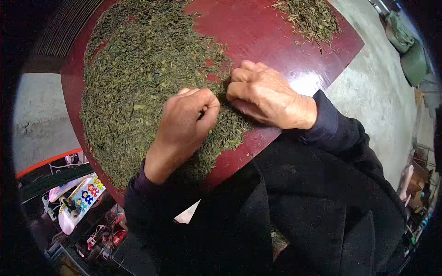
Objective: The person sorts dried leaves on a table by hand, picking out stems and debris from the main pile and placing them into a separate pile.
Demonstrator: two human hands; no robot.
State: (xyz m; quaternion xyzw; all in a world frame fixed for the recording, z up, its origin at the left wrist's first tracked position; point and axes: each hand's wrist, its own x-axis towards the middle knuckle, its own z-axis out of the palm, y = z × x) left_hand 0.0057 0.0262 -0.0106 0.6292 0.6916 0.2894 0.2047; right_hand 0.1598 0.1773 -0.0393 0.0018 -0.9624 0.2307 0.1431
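A broad layer of dried green leaves, looking like loose tea (133, 87), covers the left part of the dark red tabletop (244, 30). Over the right side of this layer, my left hand (186, 117) is closed, thumb and forefinger curled together. Close by to the right, my right hand (269, 96) is closed too, knuckles up and fingers bent down at the edge of the leaves. Whatever either hand pinches is hidden behind the fingers. A smaller heap of yellowish stems and leaves (315, 20) lies at the table's far right corner.
Below the table's left edge are a skateboard (83, 202) with cartoon figures, cables and clutter. Grey concrete floor (363, 101) shows on the right, with green bags (412, 60) beyond. My dark-clothed lap is against the near edge.
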